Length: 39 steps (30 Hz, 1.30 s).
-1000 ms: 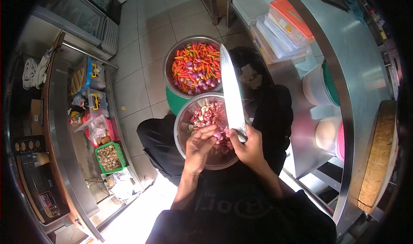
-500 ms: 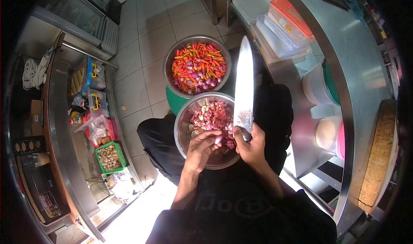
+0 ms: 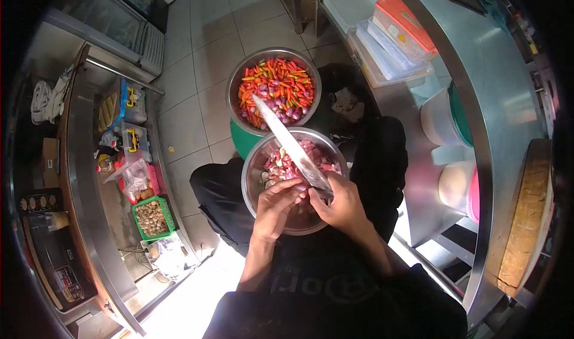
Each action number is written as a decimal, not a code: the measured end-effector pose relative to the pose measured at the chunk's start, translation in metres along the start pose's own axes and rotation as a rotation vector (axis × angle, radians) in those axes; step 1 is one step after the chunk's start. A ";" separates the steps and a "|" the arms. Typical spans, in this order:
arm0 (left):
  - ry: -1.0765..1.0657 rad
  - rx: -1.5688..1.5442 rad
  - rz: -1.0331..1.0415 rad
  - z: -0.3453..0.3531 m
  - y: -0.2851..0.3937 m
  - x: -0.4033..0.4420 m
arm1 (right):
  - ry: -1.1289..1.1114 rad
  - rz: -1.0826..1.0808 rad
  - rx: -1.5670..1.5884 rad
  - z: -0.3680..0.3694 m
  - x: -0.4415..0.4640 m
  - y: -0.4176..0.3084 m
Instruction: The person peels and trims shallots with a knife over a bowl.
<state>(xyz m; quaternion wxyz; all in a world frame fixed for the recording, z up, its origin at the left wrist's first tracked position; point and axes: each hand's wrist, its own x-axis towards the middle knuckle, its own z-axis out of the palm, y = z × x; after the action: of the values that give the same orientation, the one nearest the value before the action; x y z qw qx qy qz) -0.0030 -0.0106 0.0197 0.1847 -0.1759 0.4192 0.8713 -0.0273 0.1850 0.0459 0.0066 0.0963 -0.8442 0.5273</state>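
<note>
My right hand [image 3: 342,204] is closed round the handle end of a large knife [image 3: 287,140], whose blade slants up and left over two bowls. In my left hand [image 3: 274,208] a shallot [image 3: 301,188] is pinched between the fingertips, close to the blade's lower end and partly hidden. Both hands are above the near metal bowl [image 3: 249,192], which holds cut pinkish shallots and some pale pieces [image 3: 272,174]. The knife tip reaches over the far metal bowl [image 3: 232,88], filled with red and orange chillies [image 3: 278,76] and purple shallots.
A green surface [image 3: 242,140] shows beneath the far bowl. On the left shelf are a green basket of garlic [image 3: 152,219] and plastic boxes [image 3: 136,143]. To the right, lidded containers [image 3: 445,121] stand beneath a steel counter [image 3: 478,46]; a thick wooden board [image 3: 526,219] is beside them.
The knife has swung from upright on the right to slanting left across the bowls. My right hand has turned with it and moved left, nearer my left hand.
</note>
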 end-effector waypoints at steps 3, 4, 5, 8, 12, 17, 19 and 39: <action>0.028 0.024 0.081 0.002 -0.003 0.002 | -0.066 -0.015 -0.005 0.001 -0.004 0.006; 0.028 0.022 0.082 0.001 -0.004 0.002 | -0.085 -0.037 0.002 0.001 -0.004 0.006; 0.037 0.036 0.097 0.000 -0.006 0.003 | -0.087 -0.037 0.001 0.000 -0.003 0.004; 0.054 0.073 0.132 -0.003 -0.011 0.003 | -0.107 -0.057 0.051 -0.002 0.001 -0.005; 0.072 0.128 0.164 -0.003 -0.013 0.004 | -0.144 -0.030 0.041 0.000 0.001 -0.002; 0.059 0.101 0.122 0.002 -0.011 0.003 | -0.116 -0.034 0.059 0.004 -0.002 0.005; 0.070 0.085 0.118 0.004 -0.010 0.002 | -0.129 0.009 0.042 0.002 -0.004 0.005; -0.021 -0.004 0.124 0.007 -0.007 0.004 | -0.042 -0.001 0.173 0.000 0.003 -0.007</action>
<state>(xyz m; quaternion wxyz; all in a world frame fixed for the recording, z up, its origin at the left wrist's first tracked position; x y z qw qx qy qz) -0.0043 -0.0006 0.0177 0.1343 -0.1406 0.4256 0.8838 -0.0289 0.1817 0.0526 -0.0194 0.1081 -0.7954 0.5960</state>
